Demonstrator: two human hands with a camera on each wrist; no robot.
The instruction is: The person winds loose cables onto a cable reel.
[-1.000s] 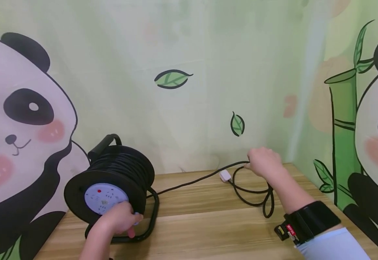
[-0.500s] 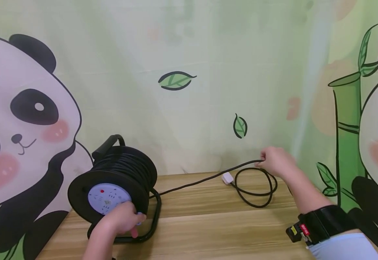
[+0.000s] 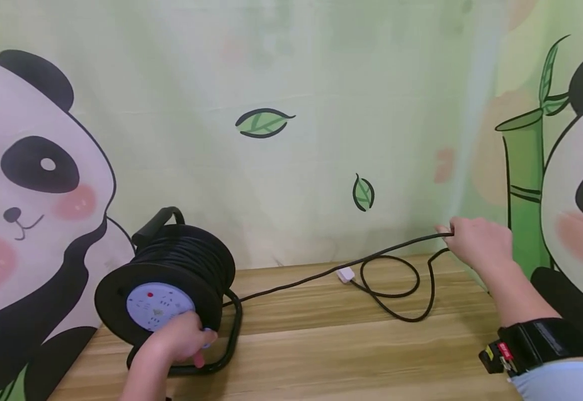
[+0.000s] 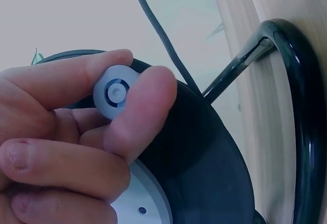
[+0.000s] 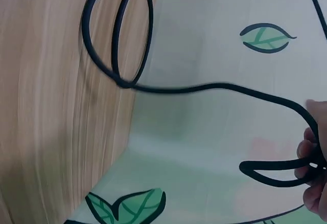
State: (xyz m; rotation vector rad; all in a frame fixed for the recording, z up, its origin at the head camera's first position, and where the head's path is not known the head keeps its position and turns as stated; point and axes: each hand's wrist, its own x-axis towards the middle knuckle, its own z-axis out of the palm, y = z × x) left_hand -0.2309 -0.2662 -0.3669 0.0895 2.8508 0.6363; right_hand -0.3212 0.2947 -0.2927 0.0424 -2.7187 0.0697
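A black cable reel (image 3: 113, 312) with a pale socket face (image 3: 153, 306) stands at the left of the head view. My left hand (image 3: 176, 337) is at its lower right face. In the left wrist view, its thumb and forefinger pinch a round pale winding knob (image 4: 116, 92). At the right, my right hand (image 3: 482, 242) grips the black cable (image 3: 316, 275), which runs from the reel up to the fingers. In the right wrist view, a narrow bight of cable (image 5: 273, 165) sticks out from that hand. The white plug (image 3: 345, 274) lies on the table among loose cable loops.
The reel rests on a black tubular frame (image 3: 238, 323) with a carry handle (image 3: 153, 227) on top. Under everything is a wood-grain table (image 3: 321, 356). A pale green curtain (image 3: 311, 139) printed with pandas and leaves hangs behind the table.
My right hand has moved right with the cable, drawing part of the loose loop toward it. My left hand keeps its hold on the knob. The plug has barely moved.
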